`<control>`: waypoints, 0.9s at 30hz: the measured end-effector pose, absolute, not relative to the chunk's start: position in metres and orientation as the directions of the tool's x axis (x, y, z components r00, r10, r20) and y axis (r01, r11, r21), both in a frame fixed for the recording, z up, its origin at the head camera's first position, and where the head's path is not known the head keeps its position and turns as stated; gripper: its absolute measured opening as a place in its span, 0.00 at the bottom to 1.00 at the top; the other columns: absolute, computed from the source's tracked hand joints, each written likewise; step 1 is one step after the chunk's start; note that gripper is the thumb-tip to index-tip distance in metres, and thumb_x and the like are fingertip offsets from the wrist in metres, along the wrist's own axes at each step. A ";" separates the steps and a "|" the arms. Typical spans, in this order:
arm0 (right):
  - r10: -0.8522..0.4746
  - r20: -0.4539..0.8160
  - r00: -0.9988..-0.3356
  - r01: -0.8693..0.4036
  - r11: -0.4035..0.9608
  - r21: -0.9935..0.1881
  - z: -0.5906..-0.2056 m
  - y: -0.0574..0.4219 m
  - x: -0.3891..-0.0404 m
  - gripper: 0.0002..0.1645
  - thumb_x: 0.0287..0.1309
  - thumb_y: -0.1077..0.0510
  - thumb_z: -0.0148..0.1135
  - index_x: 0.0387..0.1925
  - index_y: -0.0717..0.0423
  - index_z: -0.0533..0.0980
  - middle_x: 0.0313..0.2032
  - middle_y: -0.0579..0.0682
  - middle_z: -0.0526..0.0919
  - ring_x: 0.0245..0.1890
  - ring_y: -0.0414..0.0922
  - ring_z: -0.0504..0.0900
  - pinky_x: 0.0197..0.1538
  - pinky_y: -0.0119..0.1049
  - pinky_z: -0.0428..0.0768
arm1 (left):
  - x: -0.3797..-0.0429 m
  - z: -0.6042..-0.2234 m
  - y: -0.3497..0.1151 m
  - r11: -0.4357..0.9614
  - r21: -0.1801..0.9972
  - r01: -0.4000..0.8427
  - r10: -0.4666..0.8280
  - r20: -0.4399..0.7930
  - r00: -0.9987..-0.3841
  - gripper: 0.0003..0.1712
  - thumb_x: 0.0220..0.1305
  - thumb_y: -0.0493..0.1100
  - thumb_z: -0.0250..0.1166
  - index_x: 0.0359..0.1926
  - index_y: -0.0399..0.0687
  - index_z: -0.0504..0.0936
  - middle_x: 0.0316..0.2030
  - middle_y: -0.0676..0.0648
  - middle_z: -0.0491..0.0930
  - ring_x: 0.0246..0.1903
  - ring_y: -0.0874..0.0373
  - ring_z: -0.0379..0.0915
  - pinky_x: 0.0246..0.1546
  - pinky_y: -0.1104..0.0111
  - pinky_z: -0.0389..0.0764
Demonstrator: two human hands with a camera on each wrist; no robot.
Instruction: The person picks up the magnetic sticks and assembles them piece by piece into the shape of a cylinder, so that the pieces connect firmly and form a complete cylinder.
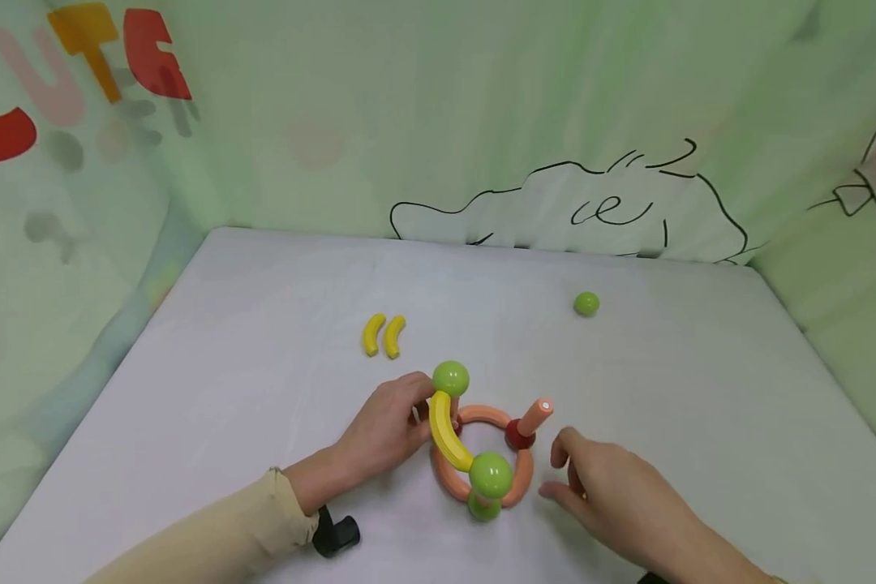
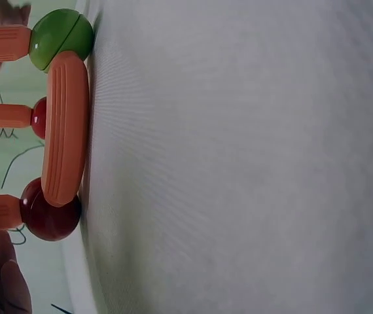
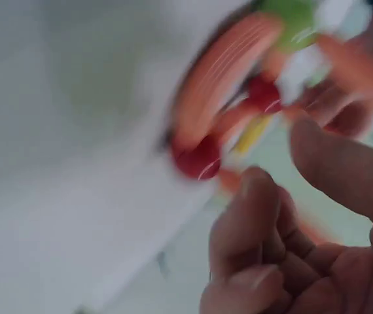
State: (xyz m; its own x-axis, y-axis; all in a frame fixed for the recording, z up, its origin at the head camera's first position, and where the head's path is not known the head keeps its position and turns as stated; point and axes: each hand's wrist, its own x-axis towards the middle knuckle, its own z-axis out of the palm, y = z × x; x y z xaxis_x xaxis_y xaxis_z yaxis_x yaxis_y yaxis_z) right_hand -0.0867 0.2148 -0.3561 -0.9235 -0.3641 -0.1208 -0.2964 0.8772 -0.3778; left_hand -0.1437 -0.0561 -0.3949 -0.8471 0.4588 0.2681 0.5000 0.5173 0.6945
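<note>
A toy frame stands on the table. Its base is a ring of curved orange sticks (image 1: 451, 480) joined by dark red balls (image 1: 521, 434) and a green ball (image 1: 484, 508). Upright orange rods rise from these balls, one with a bare top (image 1: 537, 415). A yellow banana-shaped stick (image 1: 448, 431) bridges two upper green balls (image 1: 491, 475). My left hand (image 1: 388, 419) pinches the rod (image 2: 2, 212) at the frame's left, below the far upper ball. To the right of the frame, my right hand (image 1: 606, 491) hangs loosely curled, holding nothing; its wrist view is blurred.
Two more yellow banana-shaped sticks (image 1: 393, 337) lie side by side beyond my left hand. A loose green ball (image 1: 587, 303) rests toward the back right of the white table (image 1: 263, 292). Printed green curtains (image 1: 321, 105) enclose the back and sides.
</note>
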 end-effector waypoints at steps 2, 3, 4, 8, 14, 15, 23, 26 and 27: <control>-0.469 -0.120 -0.875 -0.372 0.810 -0.454 -0.358 0.209 -0.082 0.18 0.58 0.49 0.75 0.43 0.48 0.75 0.22 0.34 0.70 0.20 0.29 0.65 0.25 0.27 0.69 | -0.144 -0.393 -0.056 0.525 0.692 0.495 0.450 0.268 -0.852 0.06 0.62 0.33 0.71 0.39 0.46 0.84 0.35 0.50 0.81 0.32 0.60 0.76 0.36 0.74 0.80; -0.530 -0.084 -0.844 -0.425 0.756 -0.497 -0.359 0.205 -0.081 0.18 0.58 0.48 0.75 0.43 0.46 0.75 0.23 0.32 0.70 0.21 0.28 0.65 0.26 0.26 0.69 | -0.144 -0.392 -0.056 0.532 0.689 0.492 0.444 0.268 -0.855 0.07 0.62 0.33 0.71 0.39 0.46 0.84 0.34 0.50 0.81 0.32 0.60 0.75 0.35 0.74 0.80; -0.581 -0.046 -0.812 -0.471 0.700 -0.537 -0.361 0.201 -0.080 0.17 0.59 0.48 0.74 0.43 0.46 0.75 0.23 0.31 0.70 0.22 0.27 0.66 0.26 0.25 0.69 | -0.144 -0.392 -0.057 0.540 0.686 0.488 0.439 0.265 -0.859 0.07 0.62 0.32 0.71 0.39 0.46 0.84 0.34 0.51 0.81 0.31 0.61 0.75 0.35 0.74 0.79; -0.674 0.132 -0.727 -0.607 0.539 -0.585 -0.369 0.189 -0.081 0.12 0.60 0.49 0.73 0.40 0.42 0.77 0.26 0.30 0.72 0.26 0.25 0.67 0.29 0.22 0.70 | -0.143 -0.392 -0.055 0.562 0.671 0.484 0.441 0.252 -0.861 0.06 0.62 0.32 0.71 0.38 0.45 0.84 0.32 0.51 0.81 0.30 0.61 0.74 0.34 0.74 0.79; -0.667 0.201 -0.718 -0.624 0.488 -0.610 -0.375 0.185 -0.080 0.06 0.61 0.56 0.72 0.38 0.44 0.81 0.32 0.33 0.82 0.31 0.25 0.73 0.34 0.24 0.77 | -0.143 -0.392 -0.053 0.567 0.660 0.493 0.457 0.247 -0.855 0.05 0.63 0.35 0.71 0.39 0.45 0.84 0.32 0.51 0.82 0.30 0.61 0.75 0.34 0.74 0.79; -0.665 0.178 -0.726 -0.603 0.491 -0.629 -0.375 0.185 -0.080 0.06 0.62 0.56 0.72 0.38 0.44 0.81 0.33 0.33 0.83 0.31 0.25 0.73 0.35 0.25 0.79 | -0.143 -0.391 -0.053 0.565 0.660 0.495 0.460 0.246 -0.853 0.05 0.63 0.35 0.71 0.39 0.45 0.85 0.33 0.51 0.82 0.30 0.61 0.75 0.34 0.74 0.79; -0.637 0.081 -0.767 -0.502 0.516 -0.693 -0.373 0.189 -0.077 0.05 0.65 0.54 0.69 0.41 0.47 0.82 0.35 0.35 0.85 0.32 0.26 0.75 0.35 0.26 0.81 | -0.142 -0.390 -0.051 0.554 0.662 0.505 0.478 0.243 -0.844 0.11 0.62 0.33 0.70 0.46 0.42 0.86 0.37 0.49 0.86 0.31 0.60 0.77 0.34 0.74 0.79; -0.638 0.070 -0.767 -0.492 0.514 -0.703 -0.372 0.190 -0.076 0.05 0.65 0.54 0.68 0.42 0.47 0.82 0.36 0.35 0.86 0.32 0.25 0.75 0.35 0.26 0.81 | -0.142 -0.390 -0.050 0.557 0.658 0.507 0.479 0.244 -0.843 0.11 0.62 0.33 0.71 0.46 0.42 0.86 0.38 0.49 0.86 0.31 0.60 0.77 0.34 0.75 0.78; -0.639 0.068 -0.766 -0.490 0.513 -0.704 -0.372 0.190 -0.076 0.05 0.66 0.54 0.68 0.42 0.47 0.82 0.36 0.35 0.86 0.32 0.26 0.75 0.35 0.26 0.81 | -0.142 -0.390 -0.050 0.558 0.657 0.507 0.478 0.246 -0.843 0.11 0.62 0.33 0.71 0.46 0.42 0.86 0.38 0.49 0.86 0.31 0.60 0.77 0.34 0.75 0.78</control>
State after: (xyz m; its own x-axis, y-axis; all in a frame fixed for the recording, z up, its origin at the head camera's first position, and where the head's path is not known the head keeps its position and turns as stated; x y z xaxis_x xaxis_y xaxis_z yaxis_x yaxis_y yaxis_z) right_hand -0.0761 0.1897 -0.3719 -0.7661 -0.6391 0.0676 -0.4903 0.5132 -0.7044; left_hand -0.1420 -0.0502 -0.3897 -0.8433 0.4780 0.2455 0.5074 0.5576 0.6570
